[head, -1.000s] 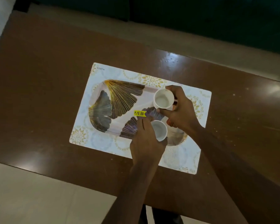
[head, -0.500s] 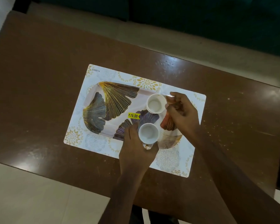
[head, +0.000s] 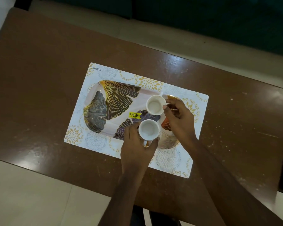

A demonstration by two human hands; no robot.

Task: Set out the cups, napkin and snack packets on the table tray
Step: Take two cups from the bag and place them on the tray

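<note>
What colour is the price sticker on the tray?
The sticker is yellow with dark print, seen in the head view.

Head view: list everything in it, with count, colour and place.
far cup: 1, white, on tray's right half
near cup: 1, white, on tray, nearer the person
tray: 1, pale with dark and gold leaves, on placemat
price sticker: 1, yellow, on tray beside the cups
placemat: 1, white with gold flowers, on table
table: 1, brown, under all
left hand: 1, grips near cup
right hand: 1, holds far cup's side
</note>
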